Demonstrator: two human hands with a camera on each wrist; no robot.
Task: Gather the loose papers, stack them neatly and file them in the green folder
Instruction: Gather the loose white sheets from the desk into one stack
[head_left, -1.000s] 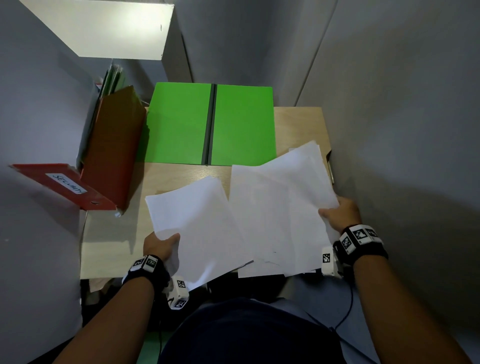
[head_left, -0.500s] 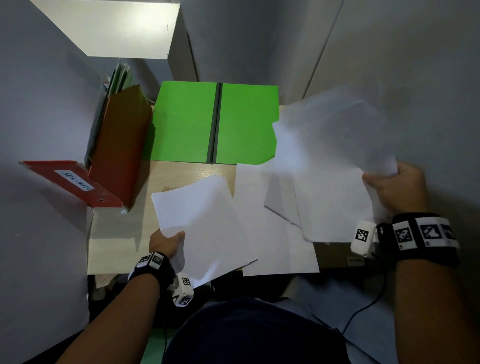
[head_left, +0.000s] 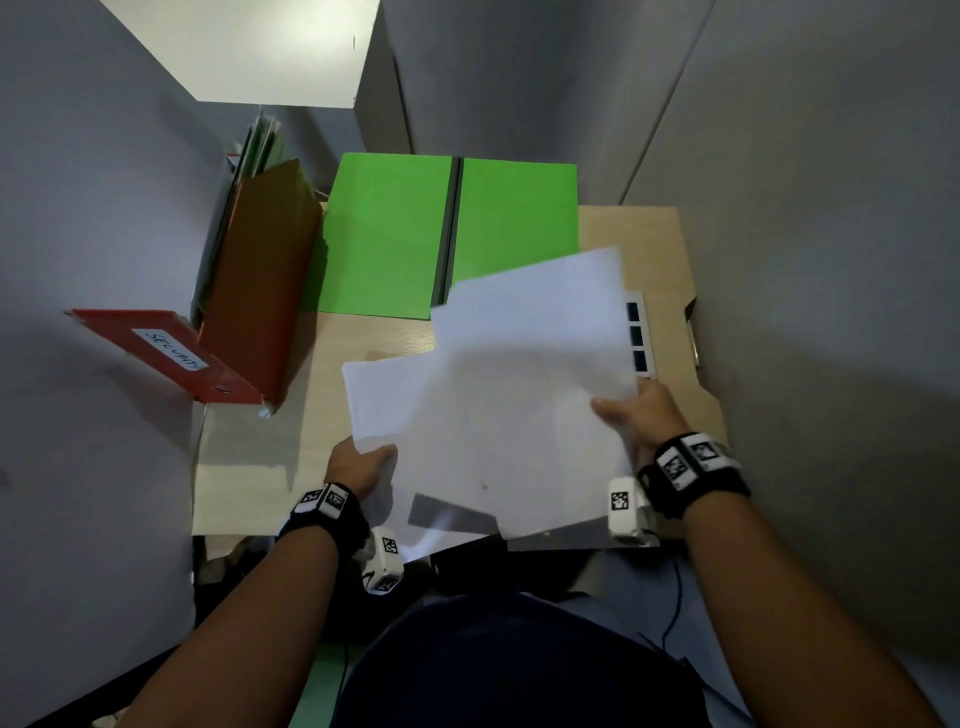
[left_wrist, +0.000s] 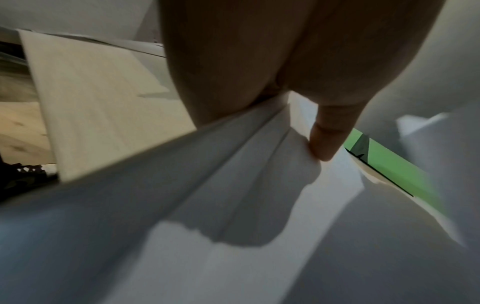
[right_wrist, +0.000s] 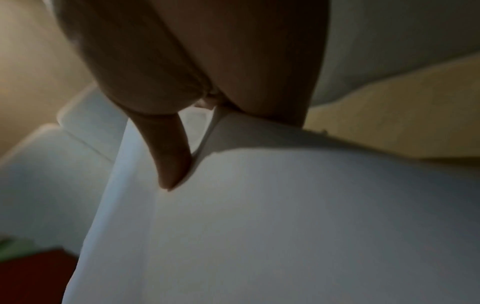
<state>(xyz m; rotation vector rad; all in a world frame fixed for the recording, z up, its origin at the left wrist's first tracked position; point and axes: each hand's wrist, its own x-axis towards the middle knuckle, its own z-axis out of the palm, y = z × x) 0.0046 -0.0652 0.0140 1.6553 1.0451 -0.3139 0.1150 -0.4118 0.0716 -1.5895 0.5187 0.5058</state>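
Observation:
Several white papers (head_left: 519, 395) overlap above the near half of the wooden desk (head_left: 654, 244). My left hand (head_left: 361, 467) pinches their lower left edge, thumb on top, as the left wrist view shows with the papers (left_wrist: 233, 195) under the thumb (left_wrist: 324, 139). My right hand (head_left: 631, 410) pinches the right edge of the upper sheets; the right wrist view shows its thumb (right_wrist: 168, 160) pressed on the papers (right_wrist: 285, 226). The green folder (head_left: 395, 234) lies open and flat at the back of the desk, its lower right corner hidden by the sheets.
A red box file (head_left: 260, 291) stands at the left with a red labelled flap (head_left: 166, 353) sticking out toward me. A white strip with dark squares (head_left: 638, 332) lies at the desk's right side. Grey partition walls close in left, right and behind.
My right hand lifted its sheets high to the right, then brought them down leftward over the papers held by the left hand. The left hand stayed in place.

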